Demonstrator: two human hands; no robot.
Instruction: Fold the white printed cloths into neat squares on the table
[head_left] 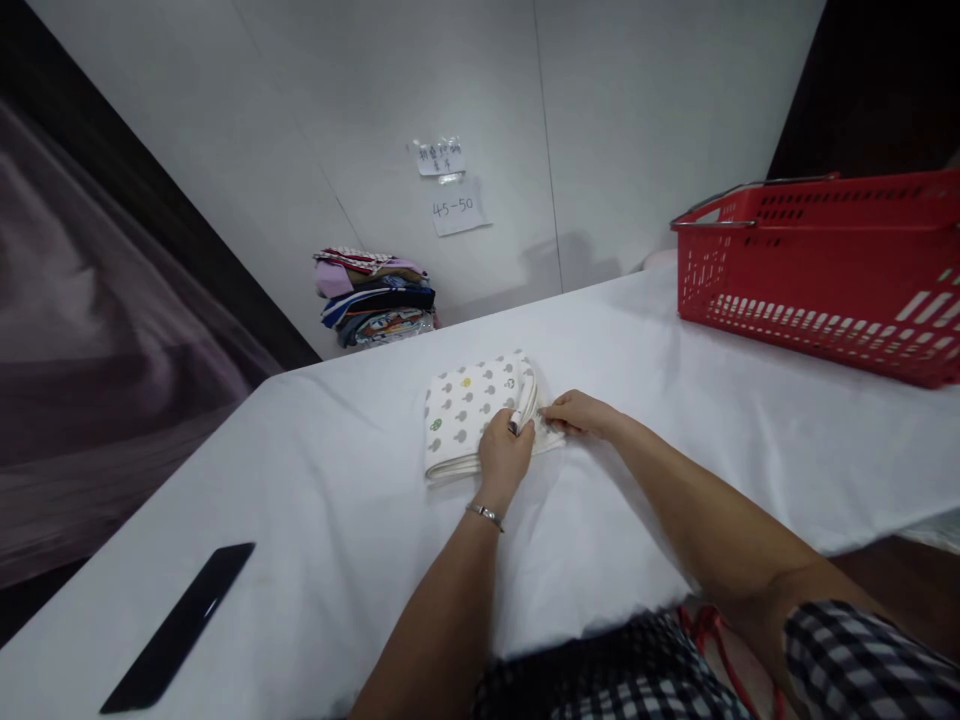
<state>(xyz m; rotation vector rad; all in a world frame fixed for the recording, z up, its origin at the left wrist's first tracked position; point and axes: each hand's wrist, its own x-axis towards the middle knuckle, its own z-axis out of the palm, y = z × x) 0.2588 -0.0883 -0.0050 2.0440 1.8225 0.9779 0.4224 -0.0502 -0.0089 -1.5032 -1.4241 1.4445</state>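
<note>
From where I watch, my dial is centred on the folded cloth (469, 405), which lies on the white-covered surface (315, 480) near the middle of the view. It is white with rows of grey printed shapes and a few yellow and green ones, and its layers stack up along the near edge.

My left hand (506, 455) comes in from 6 o'clock, its grip closed on the folded layers at the cloth's 4 o'clock side. Something small and dark shows beside the thumb, too small for me to name. A metal bracelet (486, 515) sits on that wrist. My right hand (581, 412) reaches in to the cloth's 3 o'clock side, thumb and fingertips pinching the loose edge there, just beside the left.

Out at 2 o'clock I see a red basket (817, 270) with slotted walls, standing on the surface. A flat black object (180, 630) lies at 8 o'clock, well apart from the cloth. Between 10 and 11 o'clock, a pile of folded fabrics (376, 298) shows past the far edge, against the pale wall (622, 130); I can't tell what holds it up.
</note>
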